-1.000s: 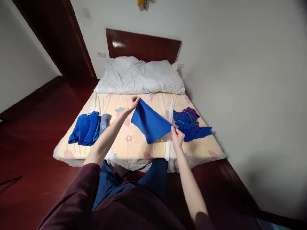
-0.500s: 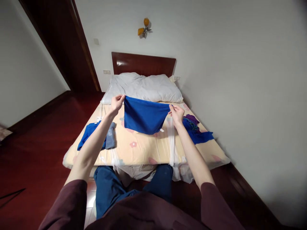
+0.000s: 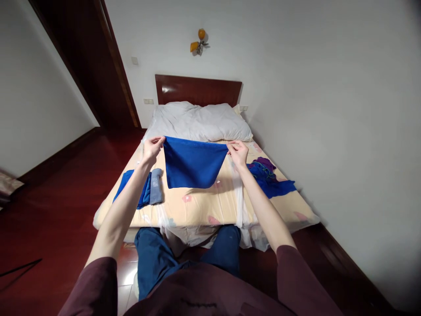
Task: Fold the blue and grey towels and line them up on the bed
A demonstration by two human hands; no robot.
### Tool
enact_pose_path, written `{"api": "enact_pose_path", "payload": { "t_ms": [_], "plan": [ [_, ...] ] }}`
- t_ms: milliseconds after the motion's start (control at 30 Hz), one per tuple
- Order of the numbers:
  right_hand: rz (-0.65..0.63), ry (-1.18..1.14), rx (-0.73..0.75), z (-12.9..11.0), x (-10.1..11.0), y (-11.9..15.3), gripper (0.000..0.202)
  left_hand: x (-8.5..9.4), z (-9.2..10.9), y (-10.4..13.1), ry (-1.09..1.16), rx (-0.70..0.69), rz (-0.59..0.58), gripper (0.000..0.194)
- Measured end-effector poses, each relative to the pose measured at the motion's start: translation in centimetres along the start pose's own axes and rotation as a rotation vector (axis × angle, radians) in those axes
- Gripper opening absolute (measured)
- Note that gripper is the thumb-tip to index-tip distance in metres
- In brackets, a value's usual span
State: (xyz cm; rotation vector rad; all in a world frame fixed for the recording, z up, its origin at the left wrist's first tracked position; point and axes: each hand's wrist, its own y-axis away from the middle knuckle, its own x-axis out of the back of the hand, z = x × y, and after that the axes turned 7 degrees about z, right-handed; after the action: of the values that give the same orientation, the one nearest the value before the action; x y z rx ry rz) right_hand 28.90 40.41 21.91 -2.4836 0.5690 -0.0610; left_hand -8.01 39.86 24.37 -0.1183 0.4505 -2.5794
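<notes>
A blue cloth [image 3: 194, 164] hangs above the bed, its top edge stretched between my hands. Its lower edge hangs free over the patterned sheet. My left hand [image 3: 153, 148] pinches the upper left corner between thumb and fingers. At the upper right corner, my right hand [image 3: 237, 152] is closed in the same kind of pinch. Below my left forearm lie a folded blue garment [image 3: 144, 195] and a rolled grey cloth [image 3: 156, 186]. Beyond my right forearm are a crumpled blue garment [image 3: 278, 188] and a purple one [image 3: 263, 163] with green cord or trim.
The bed [image 3: 197, 213] with its cream flowered sheet stands in front of my knees. A pale grey quilt or pillows [image 3: 200, 120] lie at the dark headboard [image 3: 199, 90]. A wall [image 3: 329, 109] runs along the right, and dark red floor [image 3: 59, 210] lies to the left.
Both hands have moved slightly left with the blue cloth. Its lower edge now hangs straighter, and the white tag seen earlier no longer shows. The view has shifted a little.
</notes>
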Motion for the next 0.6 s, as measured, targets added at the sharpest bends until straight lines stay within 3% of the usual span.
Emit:
{"api": "enact_pose_path", "payload": {
  "t_ms": [167,333,600],
  "plan": [
    [-0.067,-0.014,-0.120,-0.3,1.2,1.4,0.049,1.4,-0.1,1.0,0.070,0.049,-0.030,0.049],
    [-0.115,-0.024,-0.266,-0.8,3.7,3.5,0.048,3.3,0.2,3.4,0.052,0.064,-0.169,0.056],
    [-0.225,0.008,-0.488,-4.7,8.8,5.9,0.052,6.9,3.4,7.6,-0.083,0.129,-0.381,0.049]
  ]
}}
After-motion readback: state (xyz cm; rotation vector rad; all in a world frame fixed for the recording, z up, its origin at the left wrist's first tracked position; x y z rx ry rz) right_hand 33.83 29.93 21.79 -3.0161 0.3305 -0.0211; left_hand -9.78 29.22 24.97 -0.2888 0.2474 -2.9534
